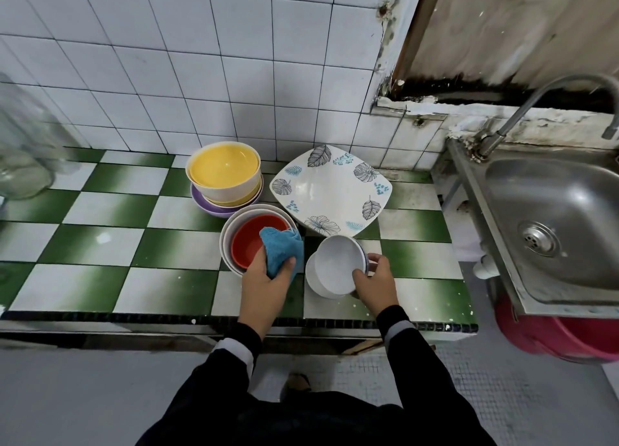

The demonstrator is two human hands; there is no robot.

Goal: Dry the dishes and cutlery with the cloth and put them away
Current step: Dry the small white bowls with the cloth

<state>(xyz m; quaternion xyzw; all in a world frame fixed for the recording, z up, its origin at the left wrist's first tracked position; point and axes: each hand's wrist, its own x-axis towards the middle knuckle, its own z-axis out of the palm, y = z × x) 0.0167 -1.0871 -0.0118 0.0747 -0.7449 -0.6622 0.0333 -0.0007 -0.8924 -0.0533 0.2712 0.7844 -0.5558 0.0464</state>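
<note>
Left hand [264,279] gripped blue cloth [279,249], fingers curled round it, at red bowl's [249,244] edge. Right hand [376,286] fingers pinched rim of tilted white bowl [336,263], just beside the cloth.

blue cloth [280,250] bunched over red bowl [247,244], white bowl [335,262] tilted
</note>
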